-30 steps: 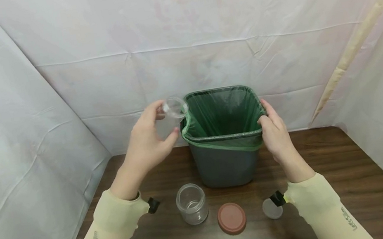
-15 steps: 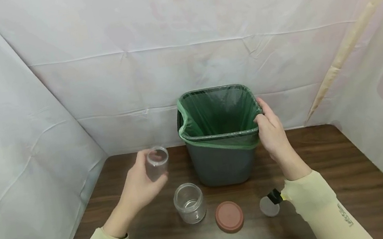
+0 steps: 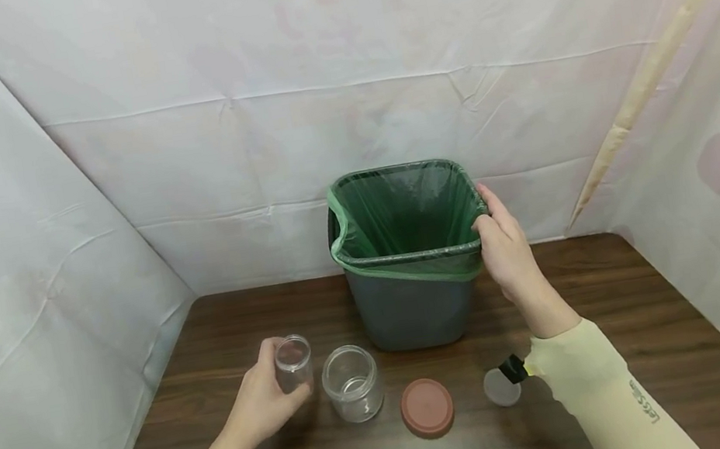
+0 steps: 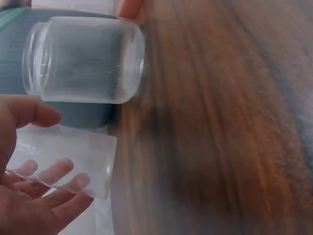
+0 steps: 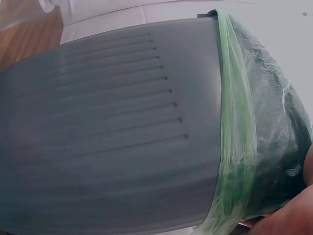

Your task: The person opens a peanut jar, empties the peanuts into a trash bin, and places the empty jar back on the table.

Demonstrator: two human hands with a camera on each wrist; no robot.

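Observation:
My left hand (image 3: 260, 405) grips a small clear jar (image 3: 292, 354) upright and low over the table, thumb on the near side. Just to its right stands a larger clear jar (image 3: 353, 384), lidless; in the left wrist view this larger jar (image 4: 88, 61) lies beyond my thumb. Fingers show through the wall of the small jar (image 4: 68, 152). My right hand (image 3: 509, 256) holds the right rim of a grey trash bin (image 3: 415, 306), thumb outside over the green liner bag (image 3: 410, 209). In the right wrist view the bin's ribbed side (image 5: 112, 107) fills the picture.
A reddish-brown round lid (image 3: 427, 408) lies in front of the bin. Right of it is a small translucent lid (image 3: 502, 388), close to the right wrist's black camera mount (image 3: 513, 369). White cloth walls (image 3: 291, 149) enclose the dark wooden table (image 3: 610, 373).
My left hand has carried the small jar away from the bin's left rim, down and left to beside the larger jar. The right hand keeps its hold on the bin.

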